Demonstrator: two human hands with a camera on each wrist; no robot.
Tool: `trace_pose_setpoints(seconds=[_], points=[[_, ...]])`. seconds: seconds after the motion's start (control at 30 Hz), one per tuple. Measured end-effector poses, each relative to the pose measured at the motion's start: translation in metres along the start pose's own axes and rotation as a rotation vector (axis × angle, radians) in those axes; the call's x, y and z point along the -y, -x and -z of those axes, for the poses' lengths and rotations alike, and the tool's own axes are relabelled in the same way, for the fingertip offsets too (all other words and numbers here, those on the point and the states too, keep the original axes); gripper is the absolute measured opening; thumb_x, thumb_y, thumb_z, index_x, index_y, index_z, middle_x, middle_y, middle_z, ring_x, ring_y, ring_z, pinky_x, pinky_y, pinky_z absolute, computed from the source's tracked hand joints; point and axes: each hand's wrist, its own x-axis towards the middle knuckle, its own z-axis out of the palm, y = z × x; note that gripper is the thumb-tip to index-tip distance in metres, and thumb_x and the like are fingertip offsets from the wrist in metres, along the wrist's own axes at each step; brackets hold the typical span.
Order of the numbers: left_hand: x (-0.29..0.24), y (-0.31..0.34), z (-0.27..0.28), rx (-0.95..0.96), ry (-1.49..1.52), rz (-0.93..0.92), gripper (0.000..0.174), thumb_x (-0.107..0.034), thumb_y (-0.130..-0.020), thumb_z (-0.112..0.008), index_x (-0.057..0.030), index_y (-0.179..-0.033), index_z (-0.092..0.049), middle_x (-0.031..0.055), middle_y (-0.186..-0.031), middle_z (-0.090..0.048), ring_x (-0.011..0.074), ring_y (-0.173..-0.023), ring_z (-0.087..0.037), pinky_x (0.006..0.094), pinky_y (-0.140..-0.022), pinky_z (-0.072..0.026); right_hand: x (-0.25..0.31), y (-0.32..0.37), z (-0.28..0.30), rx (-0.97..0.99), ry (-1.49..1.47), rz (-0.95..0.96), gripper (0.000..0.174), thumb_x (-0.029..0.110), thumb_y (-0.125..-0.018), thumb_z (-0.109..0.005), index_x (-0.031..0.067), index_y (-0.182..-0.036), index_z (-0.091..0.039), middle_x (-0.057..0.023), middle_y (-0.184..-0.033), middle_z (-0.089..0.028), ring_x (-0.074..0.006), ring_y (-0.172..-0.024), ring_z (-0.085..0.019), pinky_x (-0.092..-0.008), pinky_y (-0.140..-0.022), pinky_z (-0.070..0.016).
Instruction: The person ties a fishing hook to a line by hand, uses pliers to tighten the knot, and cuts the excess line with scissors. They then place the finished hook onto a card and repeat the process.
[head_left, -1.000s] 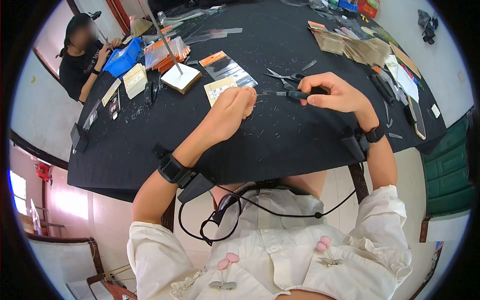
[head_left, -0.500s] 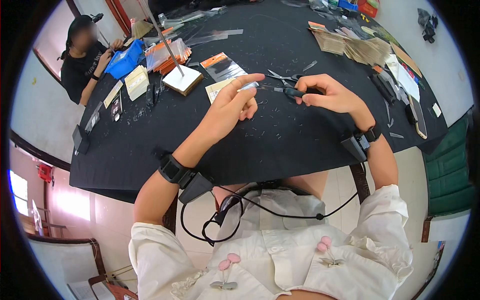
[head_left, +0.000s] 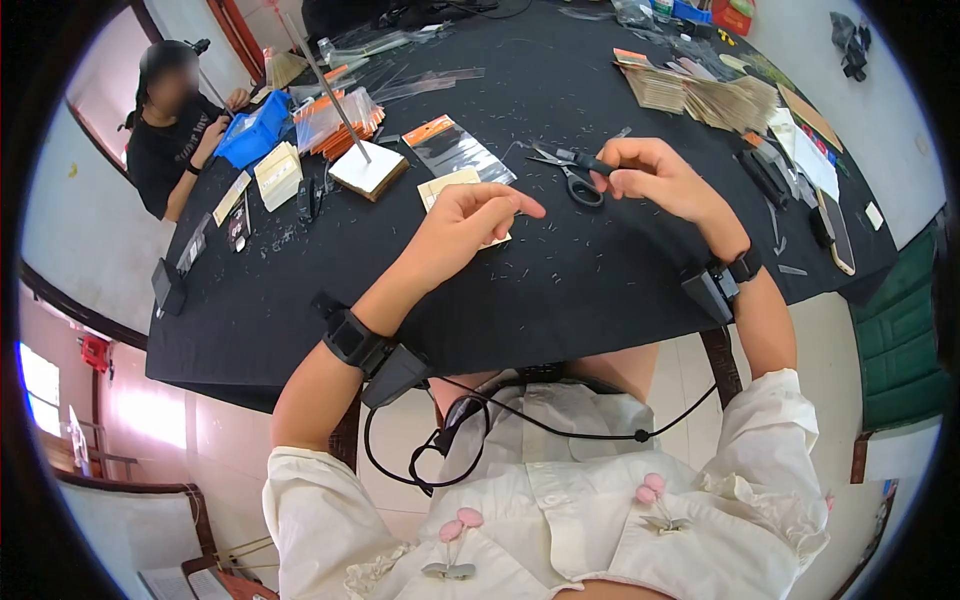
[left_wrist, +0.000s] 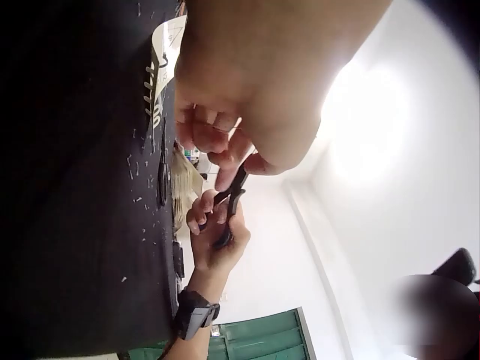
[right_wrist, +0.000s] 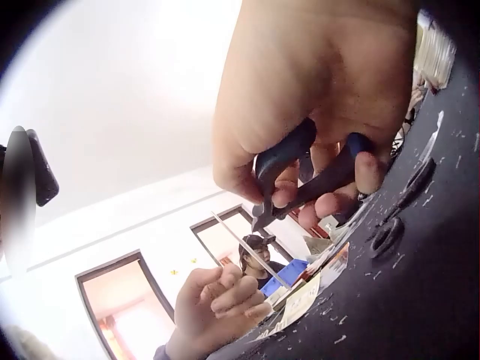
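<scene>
My left hand (head_left: 462, 228) hovers over the table's left-centre, index finger extended and other fingers loosely curled; nothing shows in it. Beneath it, partly covered, lies a cream printed card (head_left: 440, 187). In the left wrist view small hooked pieces stick out along the card (left_wrist: 160, 56). My right hand (head_left: 665, 180) grips dark-handled pliers (head_left: 597, 163), fingers round both handles. In the right wrist view the pliers (right_wrist: 281, 161) point toward the left hand (right_wrist: 225, 304), apart from it. Black-handled scissors (head_left: 583, 188) lie just below the pliers, left of the right hand.
An orange-topped clear packet (head_left: 455, 145) lies behind the card. Further left stand a white-topped block with a rod (head_left: 367, 168), card stacks (head_left: 278, 178) and a blue bin (head_left: 255, 130). Card bundles (head_left: 700, 92) and a phone (head_left: 835, 235) lie right. A person sits at back left.
The pliers' tip has swung up and back, away from the left fingers. A shiny clear piece seen at the left fingers half a second ago no longer shows there.
</scene>
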Motion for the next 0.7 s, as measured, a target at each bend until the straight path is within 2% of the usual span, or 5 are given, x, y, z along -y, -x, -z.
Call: trace_pose_setpoints(seconds=[0.23,0.37,0.43,0.53,0.7], points=[[-0.004,-0.001,-0.004,-0.209,0.184,-0.132,0.040,-0.018,-0.088,-0.044,0.0035,-0.120,-0.053,0.0013,-0.070,-0.048,0.0079,-0.067,-0.043,0.0220,-0.066,-0.0357,0.004,0.004,0.016,-0.012,-0.122,0.054,0.013,0.014,-0.081,-0.055,0.0025,-0.077,-0.058,-0.0024,-0.077,-0.059,-0.0030,-0.060,-0.045,-0.0177,-0.049,-0.0311],[-0.003,-0.001,0.002,-0.103,0.390,-0.188,0.042,-0.021,-0.087,-0.045,0.0024,-0.121,-0.052,0.0053,-0.078,-0.053,0.0111,-0.075,-0.047,0.0249,-0.073,-0.0376,-0.004,0.003,0.026,-0.126,-0.098,0.021,0.014,0.012,-0.081,-0.053,0.0022,-0.073,-0.058,-0.0038,-0.076,-0.059,-0.0029,-0.057,-0.043,-0.0181,-0.047,-0.0289],[0.000,-0.002,0.006,0.029,0.020,-0.197,0.043,-0.021,-0.087,-0.045,0.0012,-0.123,-0.051,0.0089,-0.092,-0.059,0.0146,-0.082,-0.051,0.0270,-0.080,-0.0395,-0.002,0.004,0.025,-0.159,-0.119,0.026,0.013,0.012,-0.081,-0.052,0.0023,-0.073,-0.056,-0.0047,-0.077,-0.059,-0.0031,-0.058,-0.044,-0.0182,-0.047,-0.0288],[-0.004,0.000,0.006,0.128,-0.073,-0.135,0.044,-0.023,-0.087,-0.045,0.0009,-0.123,-0.051,0.0106,-0.109,-0.059,0.0175,-0.094,-0.053,0.0291,-0.090,-0.0382,-0.001,0.006,0.027,-0.256,-0.144,0.056,0.016,0.017,-0.082,-0.050,0.0040,-0.074,-0.052,-0.0075,-0.082,-0.058,-0.0050,-0.063,-0.044,-0.0191,-0.049,-0.0303],[-0.003,-0.001,-0.002,-0.078,-0.026,-0.149,0.044,-0.021,-0.087,-0.046,0.0002,-0.126,-0.049,0.0118,-0.117,-0.056,0.0192,-0.108,-0.052,0.0316,-0.097,-0.0359,-0.001,0.010,0.039,-0.268,-0.400,0.287,0.024,0.030,-0.083,-0.049,0.0089,-0.074,-0.041,-0.0094,-0.085,-0.052,-0.0095,-0.068,-0.042,-0.0207,-0.053,-0.0305]])
